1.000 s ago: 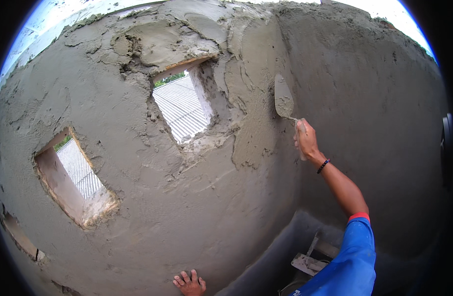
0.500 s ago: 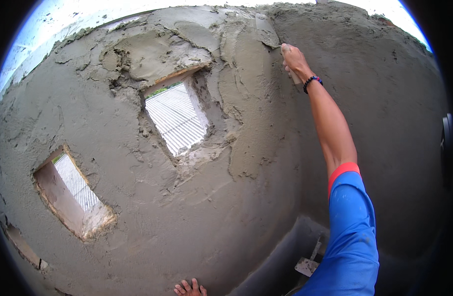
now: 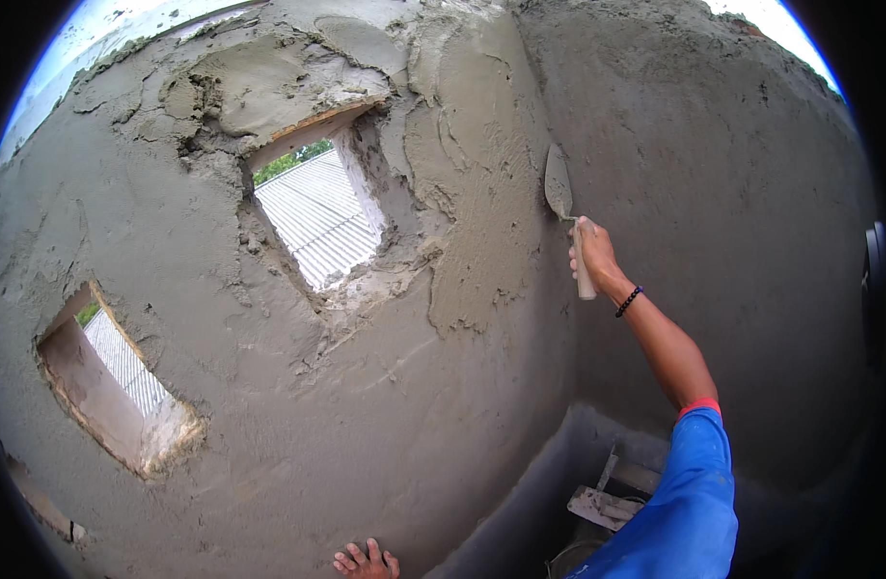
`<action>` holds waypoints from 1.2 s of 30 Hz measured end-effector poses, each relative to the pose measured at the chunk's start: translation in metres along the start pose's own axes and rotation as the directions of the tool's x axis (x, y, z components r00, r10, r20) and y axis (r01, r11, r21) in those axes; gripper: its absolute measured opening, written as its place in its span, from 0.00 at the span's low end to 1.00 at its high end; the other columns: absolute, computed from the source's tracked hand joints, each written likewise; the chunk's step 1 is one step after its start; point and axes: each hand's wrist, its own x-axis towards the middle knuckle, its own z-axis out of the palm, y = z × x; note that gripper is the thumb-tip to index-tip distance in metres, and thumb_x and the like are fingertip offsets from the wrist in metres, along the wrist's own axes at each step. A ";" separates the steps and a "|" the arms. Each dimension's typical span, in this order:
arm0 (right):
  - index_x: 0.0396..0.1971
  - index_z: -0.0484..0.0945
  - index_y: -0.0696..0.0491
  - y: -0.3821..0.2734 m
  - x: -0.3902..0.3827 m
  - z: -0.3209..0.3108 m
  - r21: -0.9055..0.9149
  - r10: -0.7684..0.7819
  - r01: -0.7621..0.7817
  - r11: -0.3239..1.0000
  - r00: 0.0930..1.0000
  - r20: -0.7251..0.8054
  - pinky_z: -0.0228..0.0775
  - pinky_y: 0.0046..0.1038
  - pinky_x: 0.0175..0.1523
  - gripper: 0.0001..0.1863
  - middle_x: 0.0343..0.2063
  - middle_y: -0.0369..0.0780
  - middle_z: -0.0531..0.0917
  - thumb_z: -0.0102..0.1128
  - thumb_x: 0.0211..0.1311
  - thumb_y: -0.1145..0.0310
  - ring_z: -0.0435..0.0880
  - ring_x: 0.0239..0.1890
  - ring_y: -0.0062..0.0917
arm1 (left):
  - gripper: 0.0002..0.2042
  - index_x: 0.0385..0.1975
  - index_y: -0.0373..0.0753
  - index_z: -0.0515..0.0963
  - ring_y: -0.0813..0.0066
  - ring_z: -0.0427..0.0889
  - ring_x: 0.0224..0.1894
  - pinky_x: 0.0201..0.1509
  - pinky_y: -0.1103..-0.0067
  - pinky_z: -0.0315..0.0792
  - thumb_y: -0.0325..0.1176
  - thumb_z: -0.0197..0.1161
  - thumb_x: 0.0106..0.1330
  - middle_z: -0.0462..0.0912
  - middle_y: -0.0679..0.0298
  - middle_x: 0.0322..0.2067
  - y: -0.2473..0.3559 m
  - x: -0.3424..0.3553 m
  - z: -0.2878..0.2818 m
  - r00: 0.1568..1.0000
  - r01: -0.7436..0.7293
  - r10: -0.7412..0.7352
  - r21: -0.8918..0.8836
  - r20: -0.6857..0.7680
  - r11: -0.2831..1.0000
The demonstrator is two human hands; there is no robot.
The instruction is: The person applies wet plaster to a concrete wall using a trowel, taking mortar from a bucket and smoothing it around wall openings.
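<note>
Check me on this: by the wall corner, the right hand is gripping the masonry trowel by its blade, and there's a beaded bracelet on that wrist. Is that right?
Not quite: the right hand grips the masonry trowel by its handle, not its blade, as the head view shows. The rest stands, including the wall corner and the beaded bracelet.

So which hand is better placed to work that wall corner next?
The right hand, probably: it grips the trowel, raised beside the corner. The left hand sits far lower, spread open, with no tool showing.
</note>
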 end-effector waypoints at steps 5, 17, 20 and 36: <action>0.37 0.69 0.54 -0.081 0.011 0.012 0.025 -0.266 0.266 0.964 0.964 -0.002 0.68 0.26 0.19 0.24 0.18 0.36 0.72 0.38 0.70 0.47 0.71 0.15 0.19 | 0.29 0.55 0.49 0.73 0.26 0.63 0.52 0.49 0.36 0.59 0.50 0.65 0.50 0.58 0.43 0.61 -0.006 0.000 0.001 0.997 -0.050 0.053 0.058 -0.055 0.997; 0.39 0.71 0.56 -0.076 0.047 0.036 -0.135 -0.242 0.239 0.962 0.970 -0.012 0.69 0.28 0.20 0.25 0.19 0.37 0.74 0.38 0.70 0.47 0.74 0.16 0.21 | 0.38 0.69 0.39 0.52 0.31 0.28 0.70 0.68 0.42 0.28 0.42 0.56 0.57 0.35 0.40 0.70 -0.006 -0.001 0.011 0.988 -0.126 0.136 0.133 -0.067 0.983; 0.37 0.71 0.55 -0.015 0.025 0.027 -0.055 -0.136 0.134 0.989 0.990 -0.034 0.68 0.28 0.18 0.25 0.18 0.37 0.74 0.37 0.70 0.46 0.73 0.15 0.21 | 0.38 0.69 0.39 0.51 0.31 0.28 0.70 0.68 0.42 0.28 0.42 0.56 0.57 0.35 0.40 0.70 -0.004 0.004 0.005 0.986 -0.134 0.146 0.135 -0.082 0.982; 0.36 0.69 0.54 0.087 -0.097 0.025 0.067 0.031 -0.026 0.997 0.997 -0.072 0.67 0.26 0.17 0.23 0.16 0.36 0.72 0.39 0.71 0.47 0.73 0.14 0.20 | 0.41 0.71 0.43 0.47 0.33 0.28 0.71 0.70 0.45 0.29 0.42 0.57 0.57 0.33 0.43 0.71 -0.005 0.005 0.004 0.986 -0.129 0.141 0.135 -0.085 0.982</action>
